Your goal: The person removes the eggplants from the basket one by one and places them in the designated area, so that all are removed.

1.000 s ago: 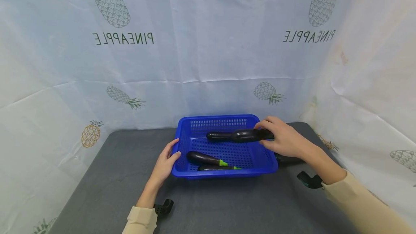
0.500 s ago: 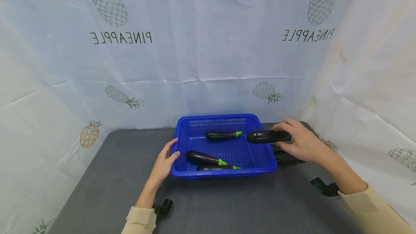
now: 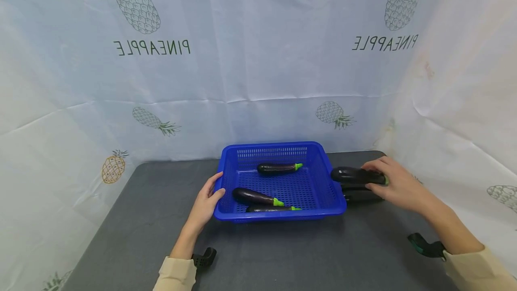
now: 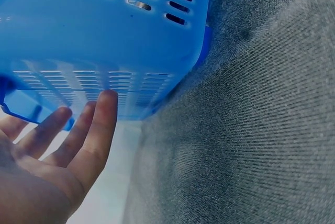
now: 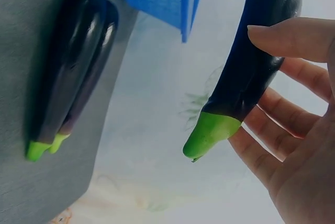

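Observation:
My left hand holds the left rim of a blue plastic basket, thumb at the rim. The left wrist view shows its fingers against the slotted outer wall. Three dark eggplants lie inside: one at the back, one in front, and one by the near wall. My right hand grips another eggplant between thumb and fingers, just right of the basket. Its green stem end points toward the wrist in the head view.
Two more eggplants lie side by side on the dark grey table, right of the basket and below the held one. A white cloth with pineapple prints hangs behind and at both sides.
My right hand has carried its eggplant rightward from over the basket, past the right rim, to above the two eggplants on the table. My left hand and the basket stay in place.

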A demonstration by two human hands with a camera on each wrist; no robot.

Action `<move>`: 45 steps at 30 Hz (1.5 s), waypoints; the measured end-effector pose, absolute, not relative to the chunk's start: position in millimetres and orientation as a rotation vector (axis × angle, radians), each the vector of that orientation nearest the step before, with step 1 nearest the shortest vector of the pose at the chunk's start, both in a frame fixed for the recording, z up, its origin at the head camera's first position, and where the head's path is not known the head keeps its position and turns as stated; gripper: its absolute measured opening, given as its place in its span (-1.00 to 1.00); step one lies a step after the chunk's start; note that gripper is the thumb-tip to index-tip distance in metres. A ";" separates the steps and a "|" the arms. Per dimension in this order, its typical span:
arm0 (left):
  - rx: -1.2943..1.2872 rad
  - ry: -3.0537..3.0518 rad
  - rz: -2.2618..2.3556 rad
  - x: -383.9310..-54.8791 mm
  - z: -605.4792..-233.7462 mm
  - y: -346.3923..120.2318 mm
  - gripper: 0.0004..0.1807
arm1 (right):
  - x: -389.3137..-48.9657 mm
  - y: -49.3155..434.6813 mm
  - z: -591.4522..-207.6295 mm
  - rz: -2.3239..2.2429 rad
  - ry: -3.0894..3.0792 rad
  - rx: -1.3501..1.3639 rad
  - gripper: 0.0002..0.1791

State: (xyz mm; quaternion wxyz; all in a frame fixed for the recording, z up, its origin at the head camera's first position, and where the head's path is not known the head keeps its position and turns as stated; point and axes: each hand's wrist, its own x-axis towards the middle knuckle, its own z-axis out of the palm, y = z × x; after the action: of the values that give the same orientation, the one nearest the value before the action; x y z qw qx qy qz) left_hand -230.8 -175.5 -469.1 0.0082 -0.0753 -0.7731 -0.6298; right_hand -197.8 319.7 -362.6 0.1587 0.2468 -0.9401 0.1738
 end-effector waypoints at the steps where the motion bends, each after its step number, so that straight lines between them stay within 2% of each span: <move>1: -0.234 -2.417 -1.983 -231.4 -469.5 -175.8 -0.45 | -197.8 322.3 -364.1 0.493 -2.692 0.694 -0.57; 11: -0.239 -2.431 -1.946 -230.8 -469.5 -175.0 -0.45 | -196.3 350.6 -383.5 0.509 -2.738 0.606 -0.55; 22: -0.204 -2.438 -1.912 -228.1 -468.7 -174.7 -0.46 | -199.6 368.8 -414.4 0.447 -2.676 0.677 -0.52; 45: -0.218 -2.429 -1.899 -226.9 -467.4 -172.8 -0.46 | -196.1 365.1 -455.0 0.462 -2.936 0.593 -0.54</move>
State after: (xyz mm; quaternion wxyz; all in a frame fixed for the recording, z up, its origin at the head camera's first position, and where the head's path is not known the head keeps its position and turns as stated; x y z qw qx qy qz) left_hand -226.9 -172.8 -467.4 0.0253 -0.0705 -0.7855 -0.6143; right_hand -196.1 365.1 -455.0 0.0556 0.1955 -0.9672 0.1521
